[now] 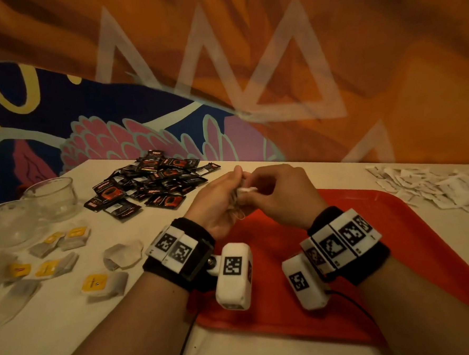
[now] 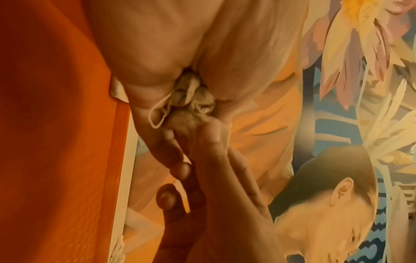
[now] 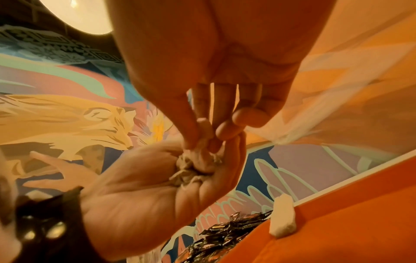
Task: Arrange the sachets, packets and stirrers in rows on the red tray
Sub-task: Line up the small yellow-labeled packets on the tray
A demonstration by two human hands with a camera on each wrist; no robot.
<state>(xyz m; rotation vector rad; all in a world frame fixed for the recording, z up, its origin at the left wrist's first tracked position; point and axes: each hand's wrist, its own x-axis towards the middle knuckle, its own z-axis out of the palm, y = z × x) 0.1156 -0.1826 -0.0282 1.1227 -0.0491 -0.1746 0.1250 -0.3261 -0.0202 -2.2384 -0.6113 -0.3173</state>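
Above the red tray my two hands meet. My left hand grips a crumpled bunch of tea bags in its palm, a loop of string hanging out. My right hand pinches one bag of the bunch between thumb and fingertips. A small white packet lies on the tray near its far edge; the hands hide it in the head view. The rest of the tray that shows is bare.
A heap of black sachets lies at the back left, and white sachets are strewn at the back right. Tea bags with yellow tags are scattered left of the tray beside two glass bowls. A painted wall stands behind.
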